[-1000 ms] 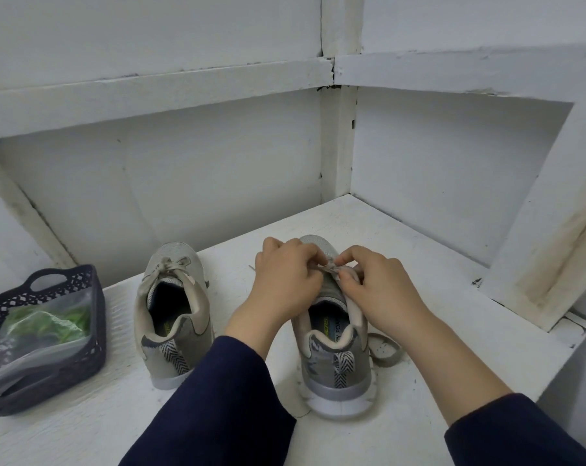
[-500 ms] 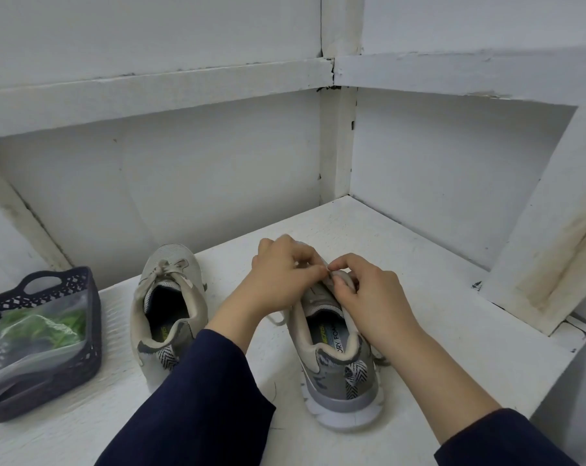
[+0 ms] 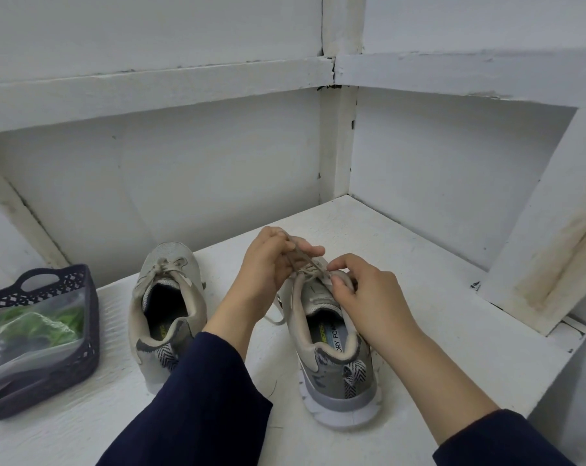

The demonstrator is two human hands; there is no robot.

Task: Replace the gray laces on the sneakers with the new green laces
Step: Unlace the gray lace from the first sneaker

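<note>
Centre frame: left hand (image 3: 268,264) pinching gray lace (image 3: 305,264), drawing it up from sneaker (image 3: 335,364); right hand (image 3: 362,290) pinching lacing near tongue. Left of it, second sneaker (image 3: 164,297) sitting gray-laced; green laces (image 3: 49,322) lying bagged in lower-left basket (image 3: 83,361). Task barely starting

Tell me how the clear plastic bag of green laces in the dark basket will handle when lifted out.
Probably floppy: the clear plastic bag lies crumpled and sagging in the dark lattice basket. Likely light: mostly bunched green laces show inside. Its glossy film may be slippery, so pinch a corner.
</note>
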